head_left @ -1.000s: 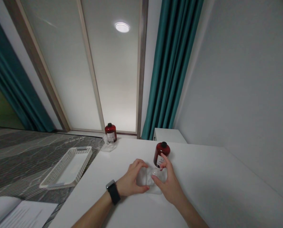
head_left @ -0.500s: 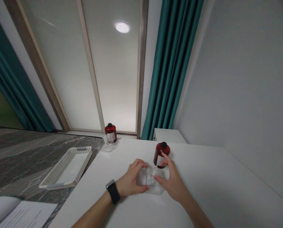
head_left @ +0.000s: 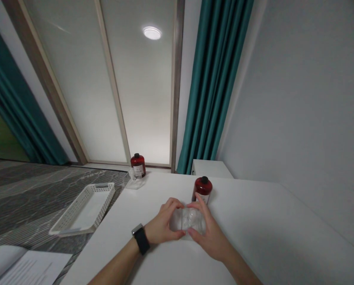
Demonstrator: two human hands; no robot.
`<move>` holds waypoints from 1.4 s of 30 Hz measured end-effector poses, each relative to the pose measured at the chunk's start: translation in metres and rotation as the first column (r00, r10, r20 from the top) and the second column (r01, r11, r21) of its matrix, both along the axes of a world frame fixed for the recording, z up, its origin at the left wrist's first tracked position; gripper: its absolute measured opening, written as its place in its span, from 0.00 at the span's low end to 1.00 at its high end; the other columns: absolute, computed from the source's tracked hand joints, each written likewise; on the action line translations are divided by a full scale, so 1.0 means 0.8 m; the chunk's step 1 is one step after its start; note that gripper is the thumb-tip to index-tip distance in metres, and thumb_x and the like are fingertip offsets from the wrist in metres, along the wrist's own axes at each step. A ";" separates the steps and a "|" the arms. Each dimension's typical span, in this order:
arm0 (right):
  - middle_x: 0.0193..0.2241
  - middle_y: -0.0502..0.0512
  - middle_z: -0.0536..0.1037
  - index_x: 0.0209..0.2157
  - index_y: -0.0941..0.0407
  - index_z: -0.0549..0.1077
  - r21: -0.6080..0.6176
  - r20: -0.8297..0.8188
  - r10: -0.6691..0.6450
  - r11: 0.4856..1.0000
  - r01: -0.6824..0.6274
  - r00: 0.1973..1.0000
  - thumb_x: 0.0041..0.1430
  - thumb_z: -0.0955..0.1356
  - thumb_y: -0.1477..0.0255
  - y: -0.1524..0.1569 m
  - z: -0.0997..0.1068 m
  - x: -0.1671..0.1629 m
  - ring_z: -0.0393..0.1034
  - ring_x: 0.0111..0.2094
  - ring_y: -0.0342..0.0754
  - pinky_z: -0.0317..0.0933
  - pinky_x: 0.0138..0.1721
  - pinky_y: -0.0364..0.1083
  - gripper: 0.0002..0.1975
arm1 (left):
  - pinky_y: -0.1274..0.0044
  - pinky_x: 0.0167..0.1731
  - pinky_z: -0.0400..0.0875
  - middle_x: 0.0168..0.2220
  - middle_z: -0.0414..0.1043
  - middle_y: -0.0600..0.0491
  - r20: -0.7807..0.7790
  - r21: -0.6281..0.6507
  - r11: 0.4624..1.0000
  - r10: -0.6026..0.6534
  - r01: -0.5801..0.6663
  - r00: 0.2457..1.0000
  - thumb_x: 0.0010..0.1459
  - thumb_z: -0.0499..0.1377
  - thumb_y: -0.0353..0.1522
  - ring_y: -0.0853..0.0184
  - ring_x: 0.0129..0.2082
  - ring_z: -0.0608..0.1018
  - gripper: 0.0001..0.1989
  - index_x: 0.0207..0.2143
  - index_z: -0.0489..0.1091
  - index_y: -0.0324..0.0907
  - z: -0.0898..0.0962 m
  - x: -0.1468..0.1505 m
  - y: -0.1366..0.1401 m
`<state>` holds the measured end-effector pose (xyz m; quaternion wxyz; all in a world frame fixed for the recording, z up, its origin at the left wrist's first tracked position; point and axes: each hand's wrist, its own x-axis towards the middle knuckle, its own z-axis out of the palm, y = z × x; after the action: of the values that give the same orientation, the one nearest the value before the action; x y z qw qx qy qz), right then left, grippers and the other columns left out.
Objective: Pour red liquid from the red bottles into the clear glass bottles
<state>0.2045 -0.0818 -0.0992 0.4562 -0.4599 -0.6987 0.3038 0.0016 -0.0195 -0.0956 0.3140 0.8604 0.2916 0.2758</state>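
A clear plastic container (head_left: 191,218) lies on the white table (head_left: 153,265) between my two hands. My left hand (head_left: 165,223), with a dark-strapped watch on its wrist, curves round the left end and grips it between thumb and fingers. From the right, my right hand (head_left: 208,223) closes on the container's other end, thumb on the near side and fingers on the far side. Something whitish and clear sits inside, too blurred to name. Just behind, a dark red bottle (head_left: 202,187) with a black cap and white label stands upright, partly hidden by my right fingers.
Another red bottle (head_left: 138,164) stands at the table's far left corner beside a second clear plastic container (head_left: 135,182). To the left, below the table, are a white perforated basket (head_left: 67,230) and an open book (head_left: 34,267). A white cabinet (head_left: 212,168) stands beyond the far edge.
My right hand has moved down and left onto the container's right end, with its fingers drawn closer together. My left hand has stayed almost in place.
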 end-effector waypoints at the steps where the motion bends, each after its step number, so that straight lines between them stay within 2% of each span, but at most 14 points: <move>1: 0.53 0.58 0.67 0.67 0.50 0.44 -0.011 0.008 -0.028 1.000 0.028 1.000 0.50 0.71 0.76 0.000 0.000 -0.004 0.62 0.57 0.55 0.50 0.62 0.60 0.48 | 0.63 0.54 0.61 0.51 0.62 0.49 0.005 0.005 1.000 -0.001 0.001 1.000 0.45 0.68 0.31 0.55 0.52 0.66 0.29 0.50 0.61 0.45 0.000 0.000 0.000; 3: 0.50 0.57 0.67 0.66 0.50 0.49 0.000 0.010 -0.114 0.994 0.114 0.993 0.47 0.72 0.76 0.003 -0.002 -0.009 0.64 0.53 0.55 0.54 0.61 0.59 0.47 | 0.63 0.54 0.61 0.51 0.62 0.48 0.005 0.005 1.000 0.002 -0.002 1.000 0.46 0.67 0.32 0.55 0.52 0.66 0.29 0.50 0.61 0.45 0.001 0.000 -0.001; 6: 0.42 0.53 0.69 0.64 0.51 0.52 0.049 -0.023 -0.206 0.977 0.206 0.978 0.51 0.69 0.75 0.009 -0.008 -0.009 0.68 0.47 0.53 0.56 0.59 0.59 0.40 | 0.62 0.54 0.61 0.50 0.62 0.48 -0.009 -0.014 1.000 0.006 -0.006 1.000 0.46 0.67 0.32 0.54 0.53 0.66 0.29 0.49 0.61 0.45 0.004 0.000 -0.002; 8: 0.40 0.52 0.71 0.65 0.51 0.51 0.078 -0.038 -0.185 0.979 0.187 0.982 0.53 0.66 0.76 0.012 -0.011 -0.006 0.69 0.47 0.52 0.55 0.59 0.59 0.39 | 0.62 0.54 0.62 0.50 0.62 0.48 -0.014 -0.020 1.000 0.005 -0.005 1.000 0.45 0.67 0.31 0.54 0.52 0.66 0.29 0.49 0.61 0.45 0.004 0.001 -0.002; 11: 0.45 0.54 0.72 0.66 0.50 0.48 0.096 -0.042 -0.113 0.988 0.117 0.993 0.53 0.65 0.78 0.012 -0.011 -0.003 0.67 0.52 0.52 0.55 0.60 0.57 0.41 | 0.63 0.54 0.62 0.50 0.62 0.49 -0.016 -0.006 1.000 0.008 -0.008 1.000 0.45 0.67 0.31 0.55 0.52 0.66 0.29 0.50 0.60 0.45 0.003 0.000 -0.002; 16: 0.42 0.54 0.72 0.64 0.52 0.55 0.054 -0.049 -0.208 0.976 0.211 0.977 0.53 0.68 0.73 0.012 -0.008 -0.006 0.70 0.46 0.51 0.61 0.55 0.55 0.37 | 0.63 0.54 0.62 0.50 0.62 0.49 -0.012 0.003 1.000 0.004 -0.004 1.000 0.45 0.66 0.31 0.54 0.52 0.67 0.29 0.50 0.60 0.45 -0.001 0.000 -0.001; 21: 0.43 0.54 0.74 0.65 0.51 0.52 0.076 -0.092 -0.180 0.979 0.187 0.979 0.59 0.67 0.70 0.013 -0.007 -0.001 0.70 0.46 0.50 0.60 0.56 0.55 0.34 | 0.64 0.54 0.62 0.50 0.62 0.49 -0.008 -0.001 1.000 0.011 -0.011 1.000 0.45 0.66 0.30 0.55 0.52 0.66 0.30 0.50 0.60 0.45 0.001 0.000 -0.003; 25: 0.44 0.56 0.74 0.64 0.51 0.54 0.111 -0.203 -0.190 0.970 0.215 0.961 0.61 0.67 0.68 0.015 -0.005 0.005 0.70 0.48 0.51 0.59 0.57 0.55 0.31 | 0.64 0.53 0.63 0.49 0.62 0.49 -0.016 -0.010 1.000 0.019 -0.020 1.000 0.45 0.66 0.30 0.56 0.50 0.67 0.28 0.49 0.60 0.45 0.003 0.002 -0.004; 28: 0.44 0.57 0.75 0.63 0.51 0.55 0.088 -0.341 -0.196 0.967 0.238 0.920 0.61 0.68 0.64 0.018 -0.001 0.010 0.72 0.45 0.51 0.66 0.51 0.53 0.31 | 0.64 0.53 0.63 0.48 0.63 0.49 -0.016 -0.014 1.000 0.027 -0.028 0.999 0.44 0.65 0.30 0.56 0.49 0.67 0.27 0.48 0.60 0.44 0.003 0.004 -0.005; 30: 0.44 0.58 0.75 0.60 0.52 0.58 0.077 -0.396 -0.190 0.968 0.239 0.898 0.60 0.68 0.63 0.020 0.001 0.014 0.72 0.45 0.52 0.67 0.48 0.52 0.29 | 0.64 0.52 0.63 0.47 0.64 0.49 -0.020 -0.023 0.999 0.036 -0.037 0.999 0.44 0.65 0.29 0.56 0.49 0.68 0.28 0.48 0.59 0.44 0.003 0.005 -0.006; 34: 0.45 0.58 0.75 0.49 0.53 0.69 0.098 -0.387 -0.201 0.961 0.257 0.900 0.60 0.69 0.62 0.022 -0.001 0.017 0.71 0.47 0.53 0.66 0.50 0.53 0.17 | 0.64 0.52 0.63 0.46 0.65 0.50 -0.036 -0.047 0.998 0.050 -0.051 0.998 0.45 0.65 0.29 0.57 0.47 0.68 0.27 0.48 0.60 0.44 0.006 0.005 -0.009; 42: 0.43 0.58 0.75 0.45 0.53 0.68 0.126 -0.389 -0.271 0.931 0.342 0.880 0.59 0.70 0.63 0.022 -0.011 0.018 0.71 0.46 0.53 0.67 0.47 0.53 0.15 | 0.64 0.50 0.63 0.44 0.65 0.50 -0.052 -0.045 0.996 0.070 -0.072 0.996 0.42 0.66 0.28 0.57 0.45 0.68 0.28 0.46 0.62 0.42 0.006 0.004 -0.008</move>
<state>0.2187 -0.0641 -0.1081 0.6624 -0.4545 -0.5453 0.2393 0.0051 -0.0258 -0.0912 0.3166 0.8487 0.3362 0.2579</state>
